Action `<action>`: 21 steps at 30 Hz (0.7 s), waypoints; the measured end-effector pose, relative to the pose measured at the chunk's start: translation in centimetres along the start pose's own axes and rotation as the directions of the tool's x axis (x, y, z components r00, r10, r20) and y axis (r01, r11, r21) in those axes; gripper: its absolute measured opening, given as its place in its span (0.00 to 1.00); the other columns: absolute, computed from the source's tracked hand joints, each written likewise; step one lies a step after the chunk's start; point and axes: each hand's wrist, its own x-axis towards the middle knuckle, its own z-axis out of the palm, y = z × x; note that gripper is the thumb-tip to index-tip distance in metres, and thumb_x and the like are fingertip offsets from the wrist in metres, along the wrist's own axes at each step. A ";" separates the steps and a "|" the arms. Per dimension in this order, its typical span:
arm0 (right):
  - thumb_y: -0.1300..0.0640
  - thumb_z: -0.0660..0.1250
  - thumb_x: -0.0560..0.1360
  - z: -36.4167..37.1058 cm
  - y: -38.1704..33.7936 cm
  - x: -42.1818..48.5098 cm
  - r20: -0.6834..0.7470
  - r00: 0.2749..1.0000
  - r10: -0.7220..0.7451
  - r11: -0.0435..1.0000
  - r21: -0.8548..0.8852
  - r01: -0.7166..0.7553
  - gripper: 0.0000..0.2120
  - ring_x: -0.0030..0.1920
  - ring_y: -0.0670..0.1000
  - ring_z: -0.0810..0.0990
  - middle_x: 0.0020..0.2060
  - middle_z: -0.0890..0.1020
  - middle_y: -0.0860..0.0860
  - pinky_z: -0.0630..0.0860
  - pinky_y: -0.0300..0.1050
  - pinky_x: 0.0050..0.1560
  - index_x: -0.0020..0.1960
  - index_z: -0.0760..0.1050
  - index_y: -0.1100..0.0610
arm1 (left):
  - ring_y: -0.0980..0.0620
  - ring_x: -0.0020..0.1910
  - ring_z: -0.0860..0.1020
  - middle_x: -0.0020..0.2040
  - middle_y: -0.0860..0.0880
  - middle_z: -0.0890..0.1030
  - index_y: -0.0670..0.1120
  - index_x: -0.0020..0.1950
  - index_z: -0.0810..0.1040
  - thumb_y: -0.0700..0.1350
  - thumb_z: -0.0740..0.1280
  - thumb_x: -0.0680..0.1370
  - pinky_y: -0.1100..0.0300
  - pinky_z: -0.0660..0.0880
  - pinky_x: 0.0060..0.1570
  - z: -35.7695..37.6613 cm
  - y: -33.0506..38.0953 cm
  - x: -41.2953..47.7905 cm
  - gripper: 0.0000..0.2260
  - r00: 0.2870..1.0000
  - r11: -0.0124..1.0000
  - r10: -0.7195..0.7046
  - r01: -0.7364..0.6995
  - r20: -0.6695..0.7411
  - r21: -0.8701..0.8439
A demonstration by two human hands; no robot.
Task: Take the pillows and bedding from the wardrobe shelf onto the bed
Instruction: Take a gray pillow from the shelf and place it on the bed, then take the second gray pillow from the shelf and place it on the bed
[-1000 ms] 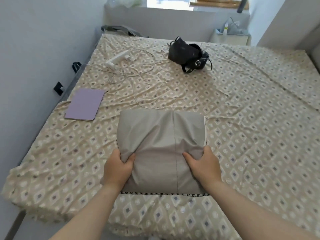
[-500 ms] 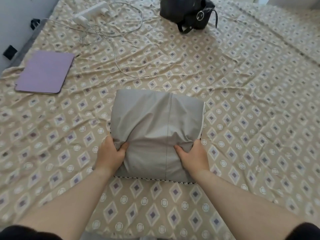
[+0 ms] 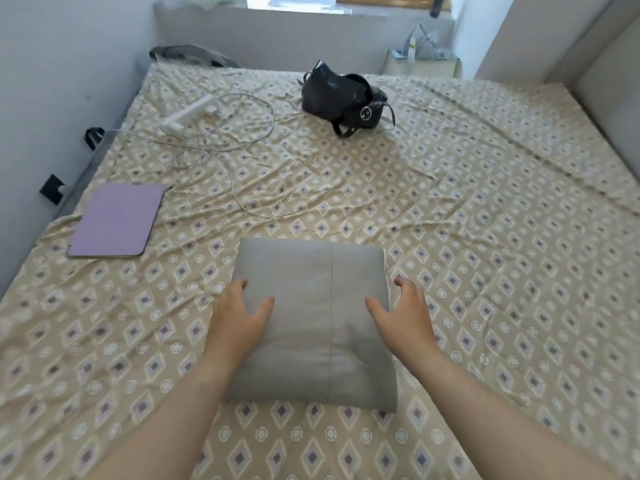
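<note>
Grey square fabric pillow [image 3: 313,323] lies flat near the foot edge of the bed with the beige diamond-patterned sheet [image 3: 485,271].
Both forearms reach forward; the left hand [image 3: 239,317] rests on the pillow's left side, the right hand [image 3: 403,315] hovers at its right edge, fingers spread wide, gripping nothing.
</note>
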 end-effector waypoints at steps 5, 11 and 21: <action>0.44 0.67 0.74 -9.3 -5.7 -5.1 -0.117 0.992 -0.037 0.983 0.174 0.058 0.34 0.70 0.50 0.66 0.73 0.63 0.50 0.67 0.54 0.68 0.75 0.58 0.51 | 0.53 0.64 0.71 0.67 0.52 0.71 0.48 0.71 0.66 0.57 0.63 0.77 0.54 0.68 0.61 -4.1 9.7 -4.6 0.25 0.991 0.979 0.113 -0.098 0.075 -0.177; 0.39 0.65 0.72 -23.4 -7.6 -12.9 -0.335 0.941 -0.044 0.966 0.226 0.125 0.34 0.69 0.47 0.66 0.72 0.65 0.46 0.68 0.53 0.68 0.73 0.57 0.45 | 0.57 0.58 0.72 0.60 0.55 0.73 0.50 0.68 0.70 0.54 0.62 0.79 0.63 0.66 0.51 -6.9 22.4 -10.6 0.19 0.934 0.911 0.341 -0.299 0.107 -0.285; 0.44 0.67 0.75 -41.8 -3.5 -25.3 -0.629 0.777 -0.026 0.965 0.187 0.183 0.31 0.69 0.46 0.67 0.71 0.68 0.47 0.67 0.53 0.69 0.73 0.60 0.49 | 0.67 0.51 0.73 0.55 0.54 0.77 0.53 0.60 0.73 0.48 0.64 0.78 0.70 0.67 0.45 -3.3 41.5 -23.4 0.10 0.707 0.678 0.697 -0.593 0.122 -0.434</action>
